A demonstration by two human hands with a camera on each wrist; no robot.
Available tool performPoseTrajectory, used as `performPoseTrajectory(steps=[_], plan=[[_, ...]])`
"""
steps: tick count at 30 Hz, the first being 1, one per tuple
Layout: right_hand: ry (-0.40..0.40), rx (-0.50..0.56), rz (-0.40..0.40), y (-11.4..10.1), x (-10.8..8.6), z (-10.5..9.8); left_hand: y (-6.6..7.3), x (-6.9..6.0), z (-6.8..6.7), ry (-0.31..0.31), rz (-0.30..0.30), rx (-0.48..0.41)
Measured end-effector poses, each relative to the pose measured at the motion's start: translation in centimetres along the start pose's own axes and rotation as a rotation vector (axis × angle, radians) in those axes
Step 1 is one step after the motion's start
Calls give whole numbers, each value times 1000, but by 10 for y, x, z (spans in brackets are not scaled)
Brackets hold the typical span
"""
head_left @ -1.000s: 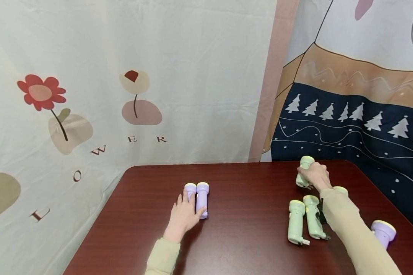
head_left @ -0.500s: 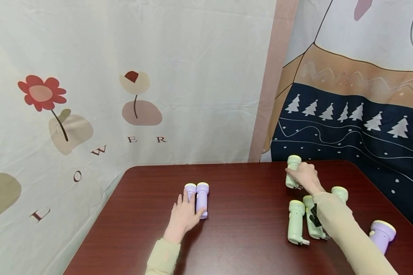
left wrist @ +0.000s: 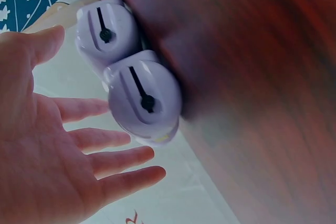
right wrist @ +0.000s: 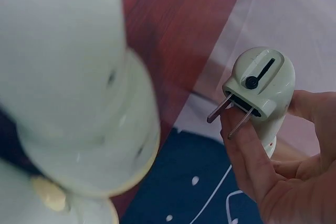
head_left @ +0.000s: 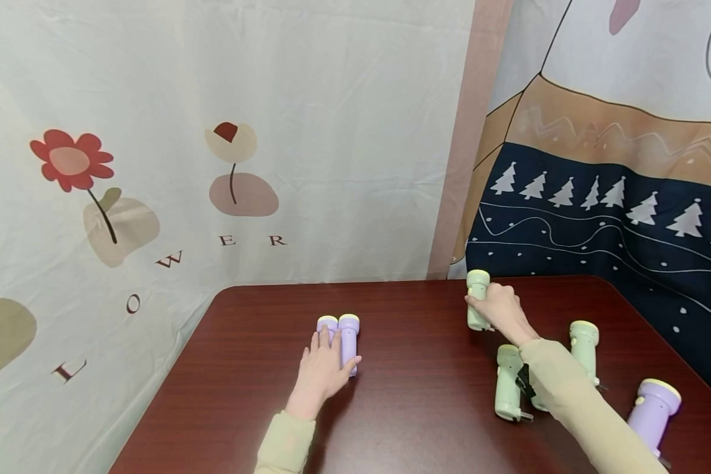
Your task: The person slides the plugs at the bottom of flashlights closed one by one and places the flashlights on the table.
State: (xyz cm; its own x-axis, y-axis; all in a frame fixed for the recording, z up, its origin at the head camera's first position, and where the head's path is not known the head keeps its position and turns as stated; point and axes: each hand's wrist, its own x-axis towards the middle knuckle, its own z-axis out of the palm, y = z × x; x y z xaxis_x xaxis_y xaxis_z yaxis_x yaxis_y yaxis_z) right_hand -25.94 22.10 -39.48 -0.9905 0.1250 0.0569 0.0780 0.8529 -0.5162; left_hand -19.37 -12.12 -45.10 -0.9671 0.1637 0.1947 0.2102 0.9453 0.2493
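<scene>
Two purple flashlights lie side by side near the table's left part: the left flashlight (head_left: pixel 327 322) and the right flashlight (head_left: pixel 349 337). Over the left one, my left hand (head_left: pixel 321 370) rests with its fingers stretched out and its thumb near the right one. In the left wrist view, the ends of both show, the nearer flashlight (left wrist: pixel 146 98) close to my straight fingertips. My right hand (head_left: pixel 501 308) grips a green flashlight (head_left: pixel 477 283) close to the table's far edge. Metal plug prongs stick out of that flashlight's (right wrist: pixel 265 77) end in the right wrist view.
Several other flashlights lie at right: a green flashlight (head_left: pixel 507 382) left of my right forearm, another green flashlight (head_left: pixel 584 345) beyond it, and a purple flashlight (head_left: pixel 654 411) near the right edge. One more green one is mostly hidden beneath my sleeve. The table (head_left: pixel 415 395) is dark red-brown.
My right hand has moved left along the far edge with the green flashlight, uncovering more of the flashlights on the right. My left hand has stayed almost still, shifting slightly right.
</scene>
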Motion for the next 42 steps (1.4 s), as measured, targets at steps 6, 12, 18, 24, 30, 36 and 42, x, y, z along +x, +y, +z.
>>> performPoseTrajectory(steps=[6, 12, 18, 24, 30, 36, 42], plan=[[-16, 11, -22, -14, -6, 10, 11, 2, 0, 31, 39, -3], [-18, 24, -23, -28, -12, 19, 26, 6, 2, 59, 116, 62], [-21, 72, -31, -38, -16, 28, 45, 11, 4, 50, 160, 75], [-51, 118, -15, -47, -21, 36, 65, 15, 7, 25, 201, 57], [-53, 104, -13, -55, -21, 42, 82, 20, 12, 38, 243, 102], [-55, 129, -16, -61, -25, 45, 94, 24, 18, 43, 265, 110], [-40, 171, -6, -64, -29, 49, 102, 24, 24, 81, 298, 92]])
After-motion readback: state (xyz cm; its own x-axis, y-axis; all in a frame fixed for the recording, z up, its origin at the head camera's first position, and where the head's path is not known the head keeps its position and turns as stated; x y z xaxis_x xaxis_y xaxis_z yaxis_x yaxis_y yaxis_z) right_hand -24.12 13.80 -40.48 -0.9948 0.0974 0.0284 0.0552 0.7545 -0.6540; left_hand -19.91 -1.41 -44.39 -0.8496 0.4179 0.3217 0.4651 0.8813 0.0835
